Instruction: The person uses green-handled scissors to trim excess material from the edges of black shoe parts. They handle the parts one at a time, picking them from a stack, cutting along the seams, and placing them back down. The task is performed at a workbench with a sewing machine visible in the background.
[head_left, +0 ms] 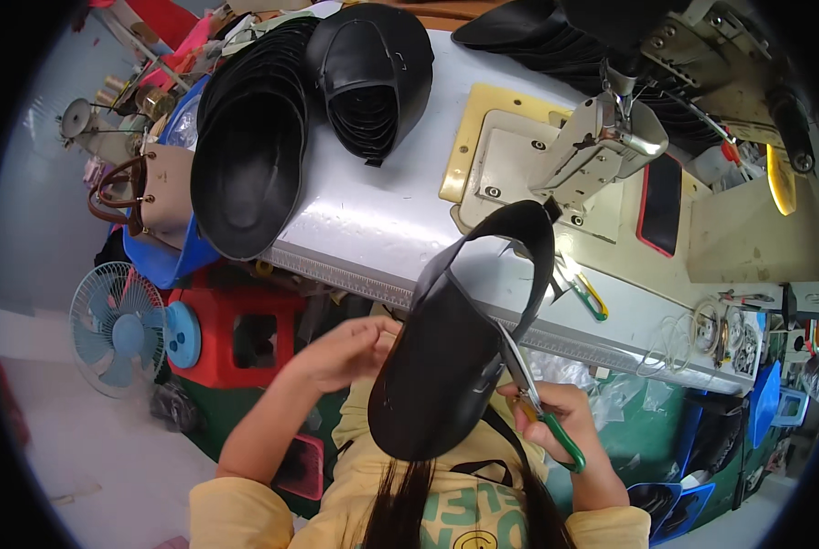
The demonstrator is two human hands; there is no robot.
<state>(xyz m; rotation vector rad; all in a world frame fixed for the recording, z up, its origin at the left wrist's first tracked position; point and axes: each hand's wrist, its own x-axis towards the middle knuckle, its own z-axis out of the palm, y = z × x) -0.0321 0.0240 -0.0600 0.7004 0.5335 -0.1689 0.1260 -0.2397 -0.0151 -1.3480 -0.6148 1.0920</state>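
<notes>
A black shoe upper (pixel 432 380) is raised in front of my body, its rounded toe toward me and its open heel loop reaching over the table edge. My left hand (pixel 350 352) grips it at its left side, with the fingertips partly hidden behind it. In my right hand (pixel 560 412) is a pair of scissors (pixel 563 442) with green and yellow handles. The scissor blades lie along the right edge of the upper, by its opening. Whether they are cutting anything there I cannot tell.
Nested black uppers (pixel 249 174) and another stack (pixel 368 82) lie on the white table (pixel 364 215). A sewing machine (pixel 592 137) stands at the right, beside a red-edged phone (pixel 660 203) and thread snips (pixel 588 293). Left are a handbag (pixel 167 197), a fan (pixel 126 334) and a red stool (pixel 208 352).
</notes>
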